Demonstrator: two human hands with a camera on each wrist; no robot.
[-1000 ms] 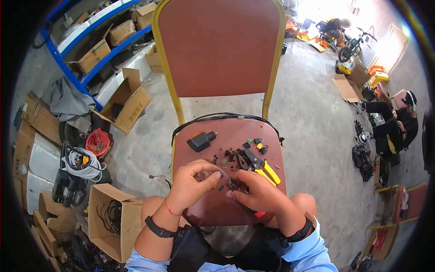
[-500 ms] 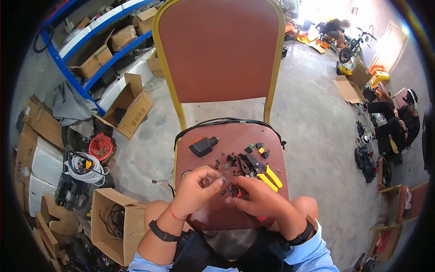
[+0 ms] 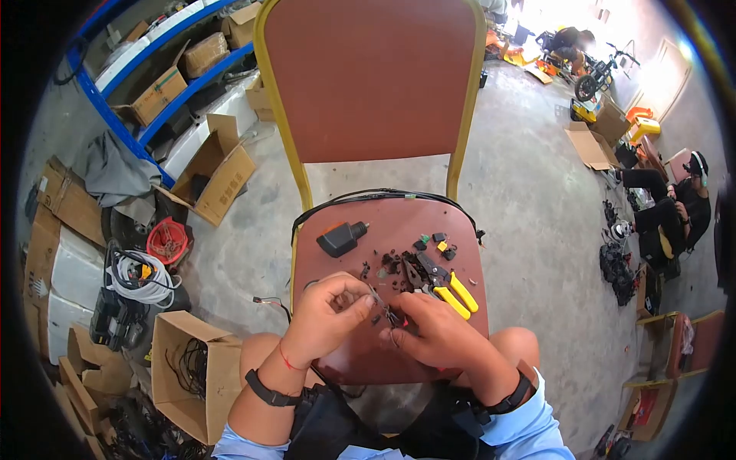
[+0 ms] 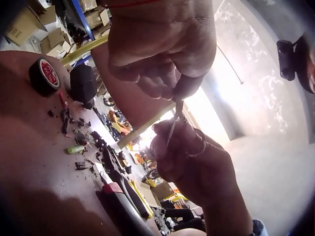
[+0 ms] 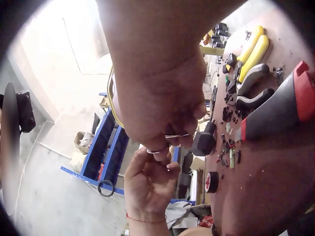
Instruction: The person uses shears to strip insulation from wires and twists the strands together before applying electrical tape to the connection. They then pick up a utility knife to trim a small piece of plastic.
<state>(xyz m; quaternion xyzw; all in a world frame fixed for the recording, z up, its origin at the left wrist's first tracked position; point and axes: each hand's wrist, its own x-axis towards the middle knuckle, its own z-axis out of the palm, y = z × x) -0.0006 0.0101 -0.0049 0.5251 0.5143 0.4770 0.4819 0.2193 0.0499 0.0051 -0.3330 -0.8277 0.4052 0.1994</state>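
Over the chair seat the two hands meet, fingertips nearly together. My left hand pinches the end of a thin wire between thumb and forefinger, its other fingers loosely curled. My right hand grips thin dark wires close by; a fine loop shows at its finger in the left wrist view. The wire ends are partly hidden by the fingers. Beyond the right hand lie yellow-handled wire strippers. Below the hands in the right wrist view is a red-and-black handled tool.
A black lamp with an orange lens, a tape roll and small dark scraps and connectors lie on the seat. A black cable runs along its back edge. An open carton stands left; a seated person is at right.
The head view dips and returns slightly. Both hands stay together over the seat with the wires between their fingertips, shifting only a little.
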